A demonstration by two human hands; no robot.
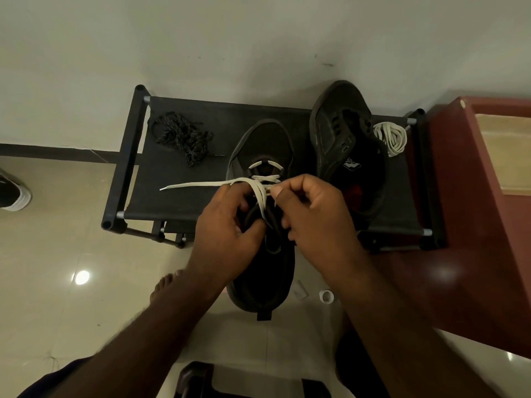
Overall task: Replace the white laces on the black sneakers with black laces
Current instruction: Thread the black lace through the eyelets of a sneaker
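A black sneaker (264,147) lies toe-away on the black fabric rack (161,170), its heel hanging over the front edge. A white lace (201,184) still crosses its lower eyelets, and one loose end trails off to the left. My left hand (230,225) grips the sneaker's tongue area with curled fingers, the lace passing over them. My right hand (313,214) pinches the white lace at the eyelets. A second black sneaker (342,130) without laces lies to the right. Beside it sits a bundled white lace (392,137). A pile of black laces (182,133) lies at the rack's left.
A dark red cabinet (471,202) stands close on the right. A bare foot (166,285) rests on the tiled floor below the rack, near small white scraps (326,296). Another shoe (14,193) shows at the left edge. The wall is right behind the rack.
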